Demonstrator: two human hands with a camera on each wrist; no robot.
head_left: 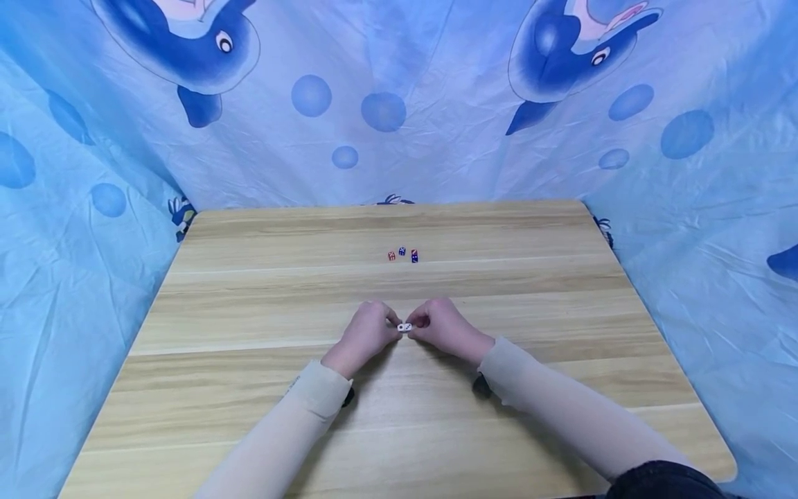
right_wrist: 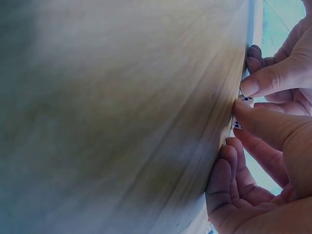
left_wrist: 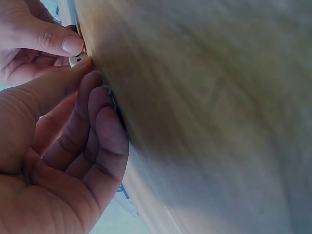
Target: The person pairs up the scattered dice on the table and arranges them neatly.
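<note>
Two white dice point(head_left: 404, 327) sit side by side, touching, low over the middle of the table. My left hand point(head_left: 369, 329) pinches the left one between thumb and finger. From the other side, my right hand point(head_left: 445, 327) pinches the right one the same way. In the left wrist view, a white die point(left_wrist: 78, 59) shows between the thumbs, partly covered by fingers. Dark pips on a white die point(right_wrist: 237, 125) peek out past my right thumb in the right wrist view. The remaining fingers of both hands are curled near the tabletop.
Beyond my hands on the wooden table point(head_left: 249, 298) lie a red die point(head_left: 391, 256), a blue die point(head_left: 402, 251), and a red piece directly behind another blue die point(head_left: 414, 258). A blue dolphin-print curtain point(head_left: 436, 159) surrounds the table's back and sides.
</note>
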